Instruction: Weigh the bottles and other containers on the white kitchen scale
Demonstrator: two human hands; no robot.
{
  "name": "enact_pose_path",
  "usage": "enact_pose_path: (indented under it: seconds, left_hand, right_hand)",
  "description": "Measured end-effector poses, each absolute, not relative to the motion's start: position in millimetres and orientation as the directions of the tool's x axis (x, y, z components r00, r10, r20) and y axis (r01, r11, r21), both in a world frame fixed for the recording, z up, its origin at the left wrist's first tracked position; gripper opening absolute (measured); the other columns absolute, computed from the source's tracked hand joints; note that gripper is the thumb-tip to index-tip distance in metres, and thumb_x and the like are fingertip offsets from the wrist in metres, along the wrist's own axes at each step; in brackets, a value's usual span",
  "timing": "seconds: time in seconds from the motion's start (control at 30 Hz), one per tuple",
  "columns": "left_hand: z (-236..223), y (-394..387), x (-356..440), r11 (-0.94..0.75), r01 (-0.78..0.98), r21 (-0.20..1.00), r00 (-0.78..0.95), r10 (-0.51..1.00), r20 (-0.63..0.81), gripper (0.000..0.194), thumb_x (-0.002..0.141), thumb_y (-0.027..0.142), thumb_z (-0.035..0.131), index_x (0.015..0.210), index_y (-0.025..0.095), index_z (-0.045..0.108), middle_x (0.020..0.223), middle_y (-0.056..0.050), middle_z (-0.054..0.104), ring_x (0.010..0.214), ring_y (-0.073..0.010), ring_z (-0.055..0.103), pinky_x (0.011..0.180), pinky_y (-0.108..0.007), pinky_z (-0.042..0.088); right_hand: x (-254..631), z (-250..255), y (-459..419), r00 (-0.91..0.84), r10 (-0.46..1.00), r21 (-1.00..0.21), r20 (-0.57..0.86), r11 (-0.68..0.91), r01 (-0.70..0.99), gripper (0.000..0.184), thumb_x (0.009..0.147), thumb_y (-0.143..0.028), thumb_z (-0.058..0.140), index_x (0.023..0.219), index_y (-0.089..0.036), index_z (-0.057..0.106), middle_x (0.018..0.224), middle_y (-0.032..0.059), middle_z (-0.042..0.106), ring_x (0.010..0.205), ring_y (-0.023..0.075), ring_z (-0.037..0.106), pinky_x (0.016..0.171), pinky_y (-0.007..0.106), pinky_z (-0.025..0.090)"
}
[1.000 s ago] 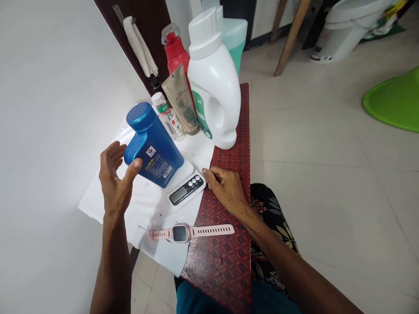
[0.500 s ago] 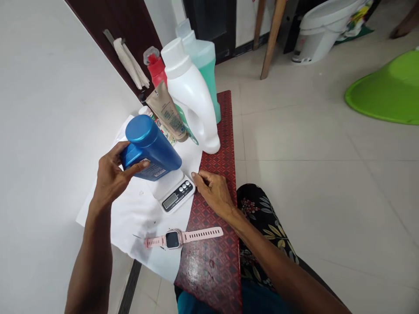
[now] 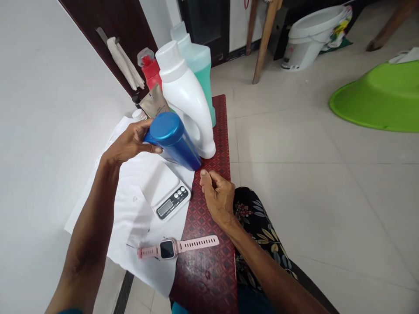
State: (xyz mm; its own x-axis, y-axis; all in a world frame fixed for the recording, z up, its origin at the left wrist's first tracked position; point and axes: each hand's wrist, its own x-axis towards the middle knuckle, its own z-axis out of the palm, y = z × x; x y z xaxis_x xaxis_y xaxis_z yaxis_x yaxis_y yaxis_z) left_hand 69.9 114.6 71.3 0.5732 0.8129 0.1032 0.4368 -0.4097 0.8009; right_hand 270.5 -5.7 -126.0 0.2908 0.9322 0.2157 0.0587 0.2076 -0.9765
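My left hand (image 3: 132,141) grips a blue bottle (image 3: 180,146) with a blue cap, thumb on the near side and fingers behind. The bottle leans beside the white handled jug (image 3: 183,91), past the far edge of a white digital kitchen scale (image 3: 160,181). Nothing rests on the scale's platform, and its display looks blank. Over the red patterned tabletop (image 3: 207,244), my right hand (image 3: 218,194) is closed with curled fingers, just right of the scale and apart from it; I see nothing in it. Nearer me lies a pink-strapped smartwatch (image 3: 167,248).
Behind the blue bottle stand a beige tube (image 3: 153,102), a red bottle (image 3: 151,72) and a teal bottle (image 3: 201,65). White paper (image 3: 124,222) covers the table's left part beside the wall. A white bucket (image 3: 306,41) and a green plastic object (image 3: 379,102) are on the floor.
My left hand has carried the blue bottle rightward from over the scale to beside the white jug, uncovering the platform. My right hand has drawn back from the scale's edge.
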Motion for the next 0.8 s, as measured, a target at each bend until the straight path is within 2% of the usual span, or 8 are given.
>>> enact_pose_path:
  seconds: [0.1, 0.2, 0.33, 0.53, 0.6, 0.7, 0.8]
  left_hand:
    - [62.3, 128.3, 69.4, -0.366, 0.478, 0.798, 0.573, 0.819, 0.032, 0.049, 0.064, 0.039, 0.106, 0.098, 0.017, 0.078, 0.093, -0.006, 0.078, 0.097, -0.0299, 0.075, 0.094, -0.046, 0.063]
    - [54.4, 137.6, 69.8, -0.31, 0.501, 0.808, 0.526, 0.85, 0.0, 0.053, 0.061, 0.039, 0.106, 0.101, 0.016, 0.08, 0.099, -0.01, 0.079, 0.107, -0.0354, 0.076, 0.099, -0.05, 0.063]
    - [51.4, 140.6, 75.5, -0.225, 0.51, 0.83, 0.453, 0.891, -0.037, 0.061, 0.057, 0.041, 0.106, 0.109, 0.019, 0.082, 0.115, -0.013, 0.08, 0.125, -0.0424, 0.071, 0.109, -0.056, 0.06]
    - [57.4, 119.9, 69.5, -0.226, 0.529, 0.818, 0.415, 0.91, -0.017, 0.069, 0.06, 0.042, 0.104, 0.121, 0.022, 0.079, 0.133, -0.014, 0.075, 0.131, -0.0401, 0.069, 0.11, -0.056, 0.061]
    - [54.9, 107.8, 52.3, -0.245, 0.527, 0.814, 0.322, 0.944, 0.076, 0.072, 0.063, 0.044, 0.102, 0.127, 0.024, 0.076, 0.139, -0.014, 0.073, 0.131, -0.0384, 0.07, 0.108, -0.054, 0.062]
    - [39.7, 94.7, 12.0, -0.235, 0.52, 0.821, 0.052, 0.968, 0.244, 0.067, 0.069, 0.051, 0.097, 0.126, 0.024, 0.074, 0.141, -0.014, 0.071, 0.126, -0.0334, 0.072, 0.103, -0.049, 0.063]
    - [13.8, 94.4, -31.4, -0.122, 0.483, 0.867, -0.244, 0.933, 0.267, 0.062, 0.07, 0.053, 0.093, 0.118, 0.019, 0.072, 0.13, -0.015, 0.072, 0.112, -0.027, 0.075, 0.095, -0.043, 0.063]
  right_hand:
    - [270.8, -125.1, -5.1, 0.273, 0.937, -0.976, 0.217, 0.204, 0.077, 0.053, 0.11, -0.056, 0.05, 0.067, -0.024, 0.055, 0.059, -0.0023, 0.057, 0.056, 0.0131, 0.048, 0.061, 0.03, 0.036]
    - [271.5, -124.2, -5.1, 0.267, 0.944, -0.98, 0.194, 0.177, 0.087, 0.054, 0.11, -0.057, 0.05, 0.067, -0.024, 0.054, 0.058, -0.0031, 0.054, 0.054, 0.0126, 0.043, 0.059, 0.03, 0.034]
    - [271.9, -124.6, -4.5, 0.239, 0.957, -0.986, 0.161, 0.144, 0.087, 0.053, 0.109, -0.059, 0.051, 0.068, -0.025, 0.055, 0.058, -0.0018, 0.057, 0.055, 0.0139, 0.048, 0.058, 0.03, 0.036]
    - [271.4, -126.1, -4.4, 0.196, 0.971, -0.989, 0.135, 0.12, 0.086, 0.053, 0.107, -0.059, 0.052, 0.068, -0.024, 0.057, 0.058, -0.0014, 0.058, 0.055, 0.0145, 0.05, 0.058, 0.03, 0.036]
    - [271.6, -126.1, -5.0, 0.181, 0.974, -0.987, 0.139, 0.122, 0.103, 0.052, 0.107, -0.057, 0.053, 0.067, -0.024, 0.057, 0.058, -0.0013, 0.058, 0.055, 0.0144, 0.05, 0.058, 0.03, 0.036]
    - [271.6, -126.1, -6.2, 0.168, 0.976, -0.985, 0.14, 0.119, 0.125, 0.051, 0.106, -0.057, 0.054, 0.066, -0.024, 0.057, 0.057, -0.0013, 0.057, 0.055, 0.0148, 0.051, 0.058, 0.03, 0.036]
    - [271.0, -126.5, -7.0, 0.157, 0.977, -0.982, 0.142, 0.119, 0.149, 0.051, 0.106, -0.057, 0.054, 0.067, -0.024, 0.058, 0.058, -0.0009, 0.057, 0.056, 0.0151, 0.05, 0.058, 0.03, 0.035]
